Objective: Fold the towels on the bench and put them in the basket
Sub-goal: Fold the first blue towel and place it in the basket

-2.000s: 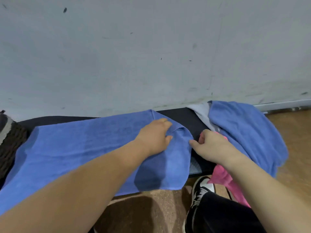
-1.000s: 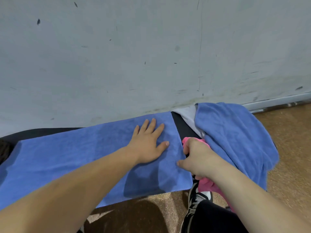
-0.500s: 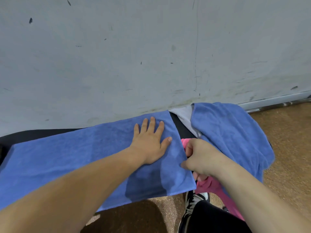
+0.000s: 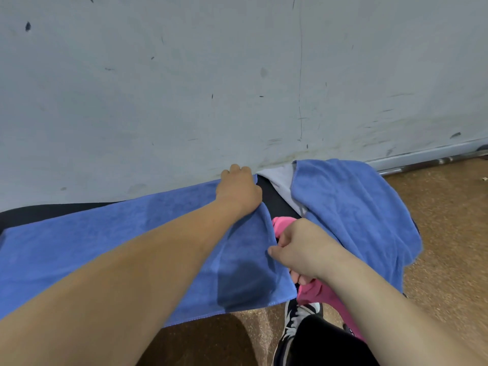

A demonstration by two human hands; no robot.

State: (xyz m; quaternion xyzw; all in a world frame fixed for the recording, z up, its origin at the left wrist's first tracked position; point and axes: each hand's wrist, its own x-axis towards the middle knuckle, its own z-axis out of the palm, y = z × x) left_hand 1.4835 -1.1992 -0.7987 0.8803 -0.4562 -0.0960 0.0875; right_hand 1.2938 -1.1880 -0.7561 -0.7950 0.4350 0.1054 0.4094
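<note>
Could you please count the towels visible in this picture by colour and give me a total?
Blue: 2, the spread blue towel and the heaped blue towel
Grey: 1, the grey towel tucked under the heaped one
Pink: 1, the pink towel
Total: 4 towels

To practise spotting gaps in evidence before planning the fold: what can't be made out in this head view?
1. Basket: nowhere in the head view.
2. Left hand: fingertips curled over the spread blue towel's far corner, hidden behind the knuckles; grip unclear.
3. Pink towel: mostly covered by the right hand and the heaped blue towel.
4. Grey towel: only a corner shows from under that heap.
5. Bench: mostly under the towels.
</note>
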